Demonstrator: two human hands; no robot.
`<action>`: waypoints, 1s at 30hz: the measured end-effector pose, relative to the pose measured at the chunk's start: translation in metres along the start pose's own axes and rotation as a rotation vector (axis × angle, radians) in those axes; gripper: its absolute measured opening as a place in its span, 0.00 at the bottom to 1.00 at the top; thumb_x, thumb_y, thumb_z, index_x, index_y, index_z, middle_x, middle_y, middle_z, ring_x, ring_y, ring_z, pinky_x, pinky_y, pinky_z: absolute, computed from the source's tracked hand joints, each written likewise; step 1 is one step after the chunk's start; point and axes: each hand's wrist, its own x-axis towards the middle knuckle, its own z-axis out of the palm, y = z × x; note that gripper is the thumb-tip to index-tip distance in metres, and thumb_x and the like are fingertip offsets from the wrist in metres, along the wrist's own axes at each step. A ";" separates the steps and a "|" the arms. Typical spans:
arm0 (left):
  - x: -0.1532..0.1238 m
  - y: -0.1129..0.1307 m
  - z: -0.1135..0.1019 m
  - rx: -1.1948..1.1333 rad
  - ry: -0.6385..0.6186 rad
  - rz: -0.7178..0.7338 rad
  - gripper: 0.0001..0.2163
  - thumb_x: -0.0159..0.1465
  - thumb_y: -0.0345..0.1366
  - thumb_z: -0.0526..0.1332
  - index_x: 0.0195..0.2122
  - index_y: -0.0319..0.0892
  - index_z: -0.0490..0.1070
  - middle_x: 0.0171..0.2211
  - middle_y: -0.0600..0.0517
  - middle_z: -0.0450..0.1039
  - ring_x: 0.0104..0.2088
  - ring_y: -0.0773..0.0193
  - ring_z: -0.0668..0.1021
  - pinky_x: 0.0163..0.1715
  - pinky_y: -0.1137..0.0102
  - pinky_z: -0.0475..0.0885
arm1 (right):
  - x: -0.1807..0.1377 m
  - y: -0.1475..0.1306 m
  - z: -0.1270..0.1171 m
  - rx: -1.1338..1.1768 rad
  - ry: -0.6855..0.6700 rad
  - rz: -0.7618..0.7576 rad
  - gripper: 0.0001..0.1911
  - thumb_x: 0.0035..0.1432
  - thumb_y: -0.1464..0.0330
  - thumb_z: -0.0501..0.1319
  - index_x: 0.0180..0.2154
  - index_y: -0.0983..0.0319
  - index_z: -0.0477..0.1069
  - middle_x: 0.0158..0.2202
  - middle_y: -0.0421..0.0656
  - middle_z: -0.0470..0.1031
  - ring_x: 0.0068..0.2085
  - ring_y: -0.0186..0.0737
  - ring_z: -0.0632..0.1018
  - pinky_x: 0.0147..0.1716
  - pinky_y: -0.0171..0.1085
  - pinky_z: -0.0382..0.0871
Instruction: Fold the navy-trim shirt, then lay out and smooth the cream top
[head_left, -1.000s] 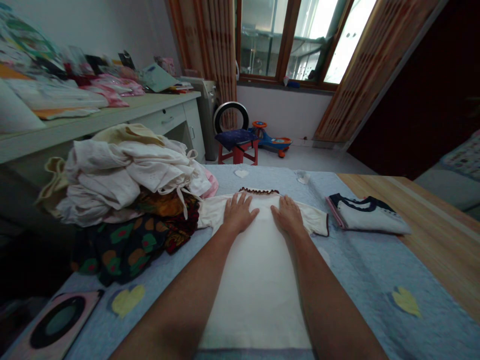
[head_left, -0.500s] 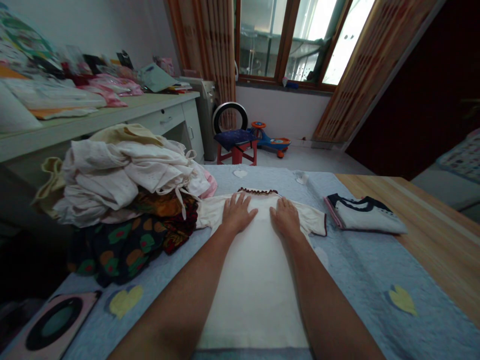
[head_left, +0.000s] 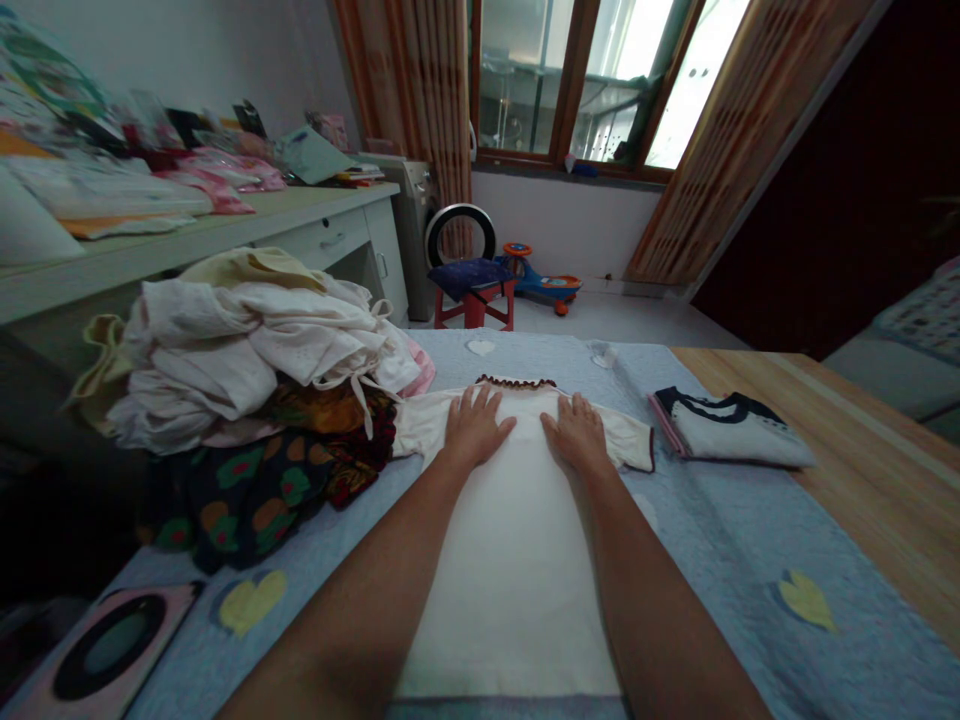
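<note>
Nearest, toward the desk's (head_left: 900,455) near edge, is the straight hem of a white shirt (head_left: 517,580), spread flat on a blue cloth (head_left: 720,570). The cloth lies a little rumpled, so a hard push could drag both together and skew the hem. The forearms run along the shirt's sides, and brushing them could ruck the fabric. Further up, the left hand (head_left: 477,430) and right hand (head_left: 577,432) rest palm-down on the upper chest, open, gripping nothing; if they slid unevenly, creases might form between them. The left-hand sleeve meets the clothes pile (head_left: 247,340) along the desk's left edge, its cuff hidden there; a tug could snag it, or the loose heap could slump over it. The shirt looks plain and soft, mostly smooth across the body and wrinkled at the sleeves. The right-hand cuff, toward the folded clothes (head_left: 735,428) near the right edge, has dark trim; the collar, toward the far edge, carries a brown ruffle.
</note>
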 end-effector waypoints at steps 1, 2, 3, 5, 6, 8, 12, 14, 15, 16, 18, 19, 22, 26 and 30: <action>0.000 0.000 0.000 0.001 0.003 0.000 0.30 0.67 0.56 0.46 0.66 0.50 0.55 0.71 0.51 0.46 0.70 0.50 0.49 0.66 0.50 0.47 | 0.001 0.001 0.000 -0.001 -0.003 0.001 0.34 0.68 0.53 0.46 0.67 0.66 0.52 0.70 0.57 0.48 0.69 0.52 0.52 0.64 0.49 0.44; 0.000 0.000 0.001 0.002 0.005 0.000 0.29 0.67 0.56 0.46 0.66 0.50 0.55 0.71 0.51 0.46 0.70 0.50 0.49 0.66 0.50 0.46 | 0.001 0.002 0.000 0.001 -0.007 -0.001 0.34 0.68 0.53 0.46 0.67 0.66 0.52 0.70 0.57 0.48 0.69 0.52 0.52 0.64 0.49 0.44; 0.000 0.000 0.001 0.002 0.006 0.000 0.29 0.67 0.56 0.46 0.66 0.50 0.55 0.71 0.52 0.46 0.70 0.50 0.48 0.66 0.50 0.46 | 0.002 0.004 0.000 0.004 -0.010 -0.007 0.34 0.68 0.53 0.45 0.67 0.65 0.52 0.70 0.57 0.48 0.69 0.52 0.52 0.64 0.49 0.44; 0.000 0.000 0.001 0.000 -0.001 -0.005 0.29 0.67 0.56 0.46 0.66 0.50 0.55 0.71 0.52 0.46 0.70 0.50 0.48 0.66 0.50 0.46 | 0.003 0.007 0.000 0.009 -0.019 -0.021 0.33 0.68 0.53 0.45 0.67 0.65 0.52 0.70 0.57 0.48 0.69 0.52 0.52 0.64 0.49 0.45; 0.000 0.000 0.000 0.000 -0.005 -0.006 0.29 0.67 0.56 0.46 0.67 0.50 0.55 0.71 0.52 0.46 0.70 0.50 0.48 0.66 0.50 0.46 | 0.004 0.009 0.000 0.012 -0.024 -0.030 0.33 0.68 0.54 0.45 0.67 0.66 0.52 0.70 0.56 0.48 0.69 0.52 0.52 0.64 0.48 0.45; 0.001 0.000 0.000 -0.001 -0.010 -0.008 0.29 0.67 0.56 0.47 0.67 0.50 0.55 0.71 0.52 0.46 0.70 0.50 0.48 0.66 0.50 0.46 | 0.005 0.012 0.000 0.019 -0.027 -0.044 0.33 0.68 0.55 0.45 0.66 0.67 0.53 0.69 0.57 0.49 0.69 0.52 0.53 0.64 0.47 0.45; 0.001 0.000 0.000 -0.006 -0.012 -0.008 0.29 0.67 0.56 0.47 0.67 0.50 0.54 0.71 0.52 0.46 0.70 0.50 0.48 0.66 0.50 0.46 | 0.008 0.018 0.001 0.037 -0.019 -0.062 0.32 0.68 0.56 0.46 0.66 0.69 0.54 0.69 0.56 0.50 0.69 0.51 0.54 0.64 0.45 0.46; 0.001 0.000 0.000 -0.006 -0.011 -0.005 0.30 0.67 0.56 0.46 0.67 0.50 0.54 0.71 0.52 0.46 0.70 0.50 0.48 0.66 0.50 0.47 | 0.010 0.021 0.001 0.038 -0.030 -0.067 0.32 0.68 0.56 0.46 0.66 0.68 0.54 0.69 0.56 0.51 0.69 0.50 0.54 0.64 0.45 0.46; 0.001 0.000 0.000 -0.006 -0.011 -0.003 0.30 0.67 0.56 0.46 0.67 0.50 0.54 0.71 0.52 0.46 0.70 0.50 0.48 0.66 0.50 0.47 | 0.010 0.021 0.001 0.038 -0.035 -0.069 0.31 0.69 0.57 0.46 0.66 0.68 0.54 0.69 0.55 0.51 0.69 0.50 0.54 0.64 0.45 0.47; 0.001 0.000 0.000 -0.006 -0.012 -0.002 0.30 0.67 0.56 0.46 0.67 0.50 0.54 0.71 0.51 0.46 0.70 0.50 0.48 0.66 0.50 0.47 | 0.011 0.022 0.001 0.037 -0.038 -0.068 0.31 0.69 0.57 0.46 0.65 0.68 0.55 0.69 0.55 0.51 0.69 0.49 0.54 0.64 0.45 0.47; 0.001 -0.001 0.001 -0.007 -0.010 0.001 0.30 0.67 0.56 0.46 0.67 0.49 0.54 0.71 0.51 0.46 0.70 0.50 0.48 0.66 0.49 0.46 | 0.011 0.023 0.000 0.038 -0.033 -0.065 0.30 0.69 0.58 0.46 0.65 0.68 0.55 0.69 0.55 0.51 0.68 0.49 0.55 0.64 0.45 0.47; 0.001 -0.001 0.001 -0.007 -0.008 0.002 0.30 0.67 0.56 0.46 0.67 0.49 0.54 0.71 0.51 0.46 0.70 0.50 0.48 0.66 0.49 0.46 | 0.011 0.024 0.000 0.038 -0.029 -0.063 0.30 0.69 0.58 0.46 0.65 0.68 0.55 0.69 0.56 0.51 0.68 0.50 0.55 0.64 0.45 0.48; 0.001 -0.001 0.001 -0.006 -0.008 -0.001 0.30 0.67 0.56 0.46 0.67 0.49 0.54 0.71 0.51 0.46 0.70 0.50 0.48 0.66 0.49 0.46 | 0.011 0.026 -0.001 0.034 -0.030 -0.056 0.31 0.69 0.58 0.47 0.65 0.69 0.55 0.69 0.56 0.51 0.68 0.50 0.55 0.64 0.44 0.49; 0.001 0.000 -0.001 -0.004 -0.022 -0.008 0.30 0.67 0.56 0.47 0.67 0.49 0.54 0.71 0.51 0.45 0.70 0.50 0.48 0.66 0.50 0.46 | 0.012 0.029 -0.002 0.033 -0.031 -0.060 0.30 0.69 0.59 0.47 0.64 0.69 0.57 0.68 0.57 0.53 0.68 0.51 0.56 0.64 0.44 0.50; 0.001 0.000 -0.002 0.000 -0.025 -0.003 0.30 0.67 0.56 0.46 0.67 0.49 0.53 0.71 0.52 0.44 0.70 0.50 0.48 0.66 0.50 0.47 | 0.014 0.031 0.000 0.033 -0.015 -0.070 0.29 0.68 0.60 0.48 0.63 0.69 0.59 0.68 0.58 0.54 0.67 0.52 0.57 0.64 0.45 0.50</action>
